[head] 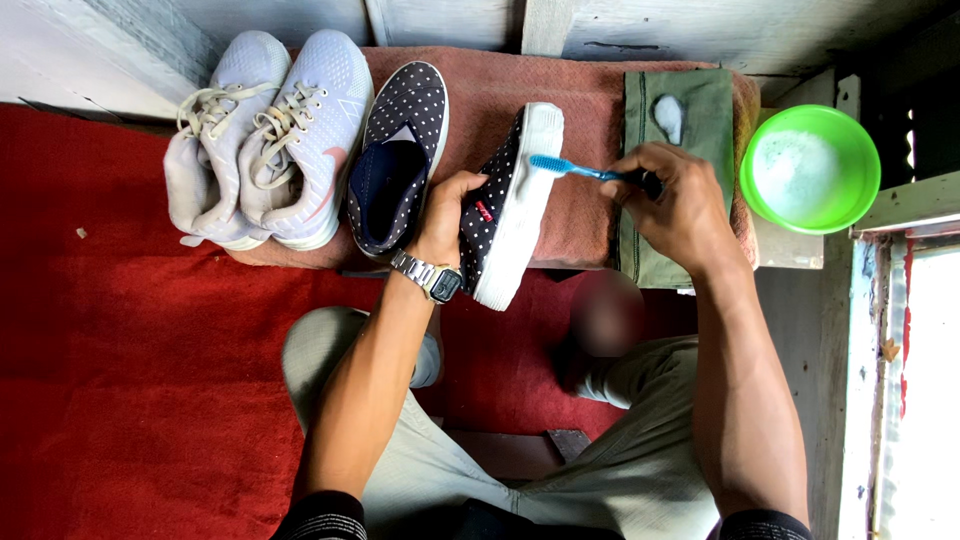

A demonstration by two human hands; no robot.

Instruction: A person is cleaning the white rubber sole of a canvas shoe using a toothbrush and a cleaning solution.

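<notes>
My left hand point(447, 215) grips a dark polka-dot slip-on shoe point(512, 205) turned on its side, white sole facing right. My right hand point(672, 200) holds a blue toothbrush point(572, 168) whose bristle head rests against the white sole near the toe. The matching polka-dot shoe point(398, 150) lies upright just left of my left hand, on a reddish-brown towel point(590, 100).
A pair of pale lilac sneakers point(265, 140) sits at the towel's left end. A green cloth point(690, 120) with a blob of foam lies under my right hand. A green bowl point(812, 168) of soapy water stands at the right. A red carpet point(130, 400) covers the floor.
</notes>
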